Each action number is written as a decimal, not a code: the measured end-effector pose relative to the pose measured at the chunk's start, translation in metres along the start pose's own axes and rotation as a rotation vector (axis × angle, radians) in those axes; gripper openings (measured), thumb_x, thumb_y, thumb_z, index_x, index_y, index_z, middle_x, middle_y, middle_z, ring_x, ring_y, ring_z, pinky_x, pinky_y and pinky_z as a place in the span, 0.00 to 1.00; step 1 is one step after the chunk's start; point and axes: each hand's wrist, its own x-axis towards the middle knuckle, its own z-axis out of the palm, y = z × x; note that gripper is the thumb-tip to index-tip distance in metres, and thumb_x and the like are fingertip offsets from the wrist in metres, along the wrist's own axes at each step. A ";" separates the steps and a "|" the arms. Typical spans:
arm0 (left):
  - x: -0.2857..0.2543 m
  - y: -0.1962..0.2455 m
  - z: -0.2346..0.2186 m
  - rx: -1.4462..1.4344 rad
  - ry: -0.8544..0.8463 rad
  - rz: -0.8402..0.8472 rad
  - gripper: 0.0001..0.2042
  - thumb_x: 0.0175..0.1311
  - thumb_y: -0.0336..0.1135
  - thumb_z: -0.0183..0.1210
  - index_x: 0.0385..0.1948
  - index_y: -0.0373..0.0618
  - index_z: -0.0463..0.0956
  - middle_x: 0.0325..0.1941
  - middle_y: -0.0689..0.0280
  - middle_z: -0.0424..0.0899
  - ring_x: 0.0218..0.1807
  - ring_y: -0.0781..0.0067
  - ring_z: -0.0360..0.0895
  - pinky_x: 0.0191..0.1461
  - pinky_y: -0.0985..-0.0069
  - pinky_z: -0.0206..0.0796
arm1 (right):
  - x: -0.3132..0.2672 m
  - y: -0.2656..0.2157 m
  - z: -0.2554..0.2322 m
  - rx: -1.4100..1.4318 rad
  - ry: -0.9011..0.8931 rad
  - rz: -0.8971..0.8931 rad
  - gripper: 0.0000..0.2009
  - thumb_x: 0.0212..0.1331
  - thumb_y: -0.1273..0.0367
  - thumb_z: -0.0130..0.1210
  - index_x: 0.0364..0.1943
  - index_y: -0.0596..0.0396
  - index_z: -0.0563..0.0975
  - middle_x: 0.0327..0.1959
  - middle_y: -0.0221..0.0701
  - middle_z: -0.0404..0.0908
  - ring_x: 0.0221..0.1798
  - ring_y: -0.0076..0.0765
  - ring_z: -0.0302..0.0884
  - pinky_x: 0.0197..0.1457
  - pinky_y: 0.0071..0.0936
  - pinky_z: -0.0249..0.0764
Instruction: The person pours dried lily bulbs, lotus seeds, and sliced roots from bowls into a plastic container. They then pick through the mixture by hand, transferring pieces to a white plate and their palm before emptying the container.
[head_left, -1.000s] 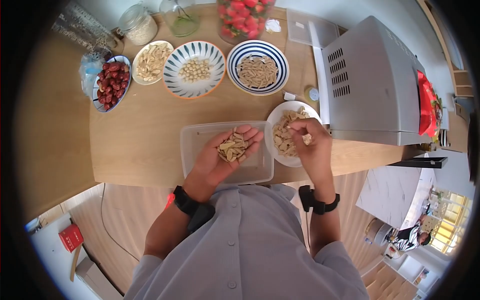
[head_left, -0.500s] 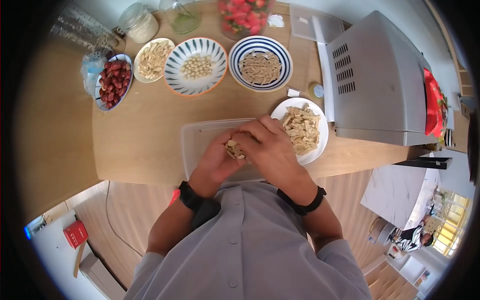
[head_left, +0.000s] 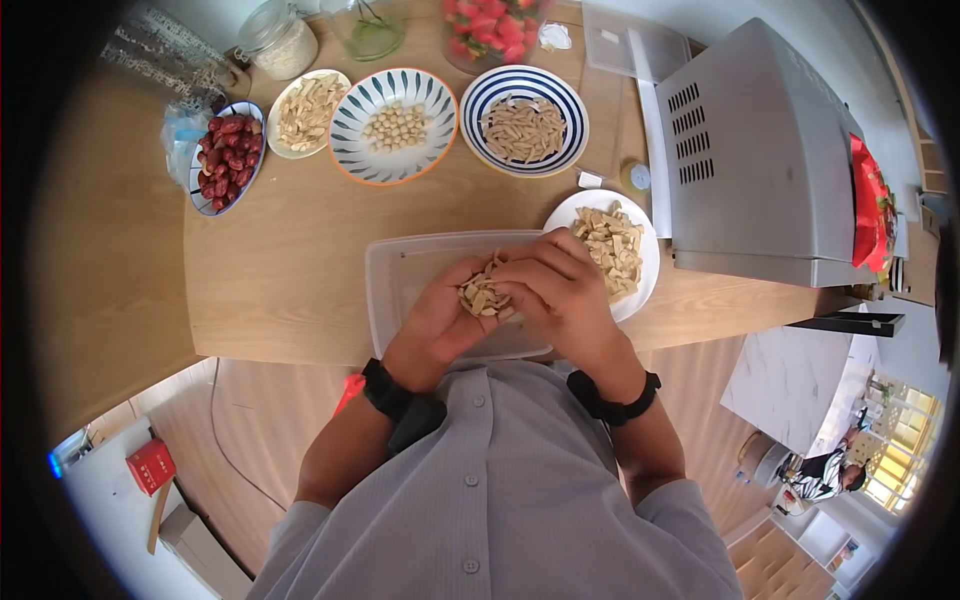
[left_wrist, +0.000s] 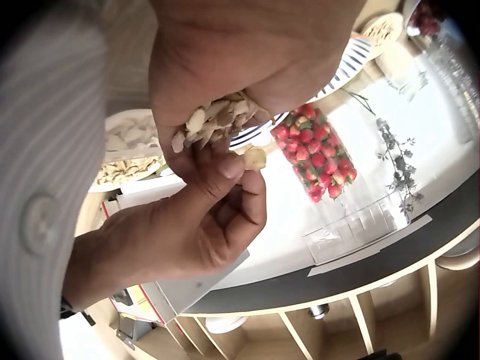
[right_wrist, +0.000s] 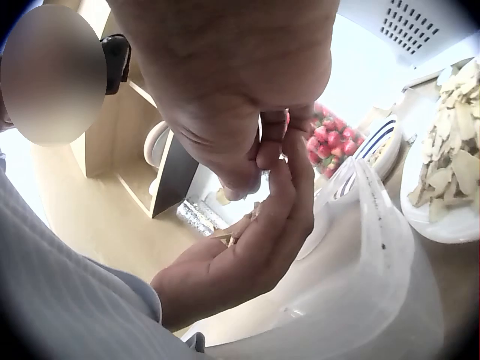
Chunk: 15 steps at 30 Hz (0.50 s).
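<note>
My left hand (head_left: 428, 325) is cupped palm up around a small heap of pale dried slices (head_left: 482, 297). Close over that heap, my right hand (head_left: 572, 298) has its fingers bent; in the left wrist view its thumb and forefinger pinch a pale piece (left_wrist: 255, 157). Both hands are above a clear plastic box (head_left: 392, 290) at the counter's front edge. To the right of the box stands a white plate (head_left: 648, 255) of larger dried slices (head_left: 612, 248), partly behind the right hand. Seen from the right wrist, the left fingers mostly hide the heap.
Behind the box stand a blue-ringed bowl (head_left: 574, 142) of slim beige pieces, an orange-rimmed bowl (head_left: 345, 140) of round pale seeds, a small plate of slices (head_left: 308, 112) and red dates (head_left: 230, 155). Strawberries (head_left: 490, 28) and jars line the back. A grey appliance (head_left: 760, 170) bounds the right.
My right hand has come left from the white plate to the heap in my left palm, then shifted slightly right, showing more of the heap. The left fingers have curled up more around it.
</note>
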 end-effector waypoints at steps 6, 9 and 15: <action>0.002 0.000 0.007 0.001 -0.087 -0.009 0.18 0.82 0.36 0.47 0.63 0.33 0.74 0.66 0.54 0.81 0.68 0.57 0.79 0.73 0.60 0.73 | -0.015 0.007 -0.023 0.100 0.154 0.138 0.11 0.53 0.78 0.70 0.41 0.52 0.86 0.40 0.30 0.88 0.44 0.40 0.81 0.49 0.37 0.78; 0.001 0.001 0.015 -0.027 0.025 0.001 0.21 0.82 0.36 0.47 0.67 0.29 0.71 0.72 0.49 0.76 0.76 0.49 0.71 0.80 0.58 0.66 | -0.035 0.026 -0.042 0.006 0.237 0.348 0.12 0.53 0.77 0.71 0.41 0.53 0.86 0.40 0.31 0.87 0.44 0.42 0.81 0.50 0.38 0.78; 0.004 0.000 0.006 -0.039 -0.023 -0.018 0.21 0.82 0.35 0.46 0.67 0.30 0.71 0.74 0.49 0.74 0.79 0.49 0.67 0.83 0.55 0.61 | -0.044 0.049 -0.055 -0.419 0.136 0.178 0.12 0.52 0.75 0.72 0.41 0.53 0.86 0.44 0.30 0.85 0.48 0.43 0.81 0.51 0.40 0.78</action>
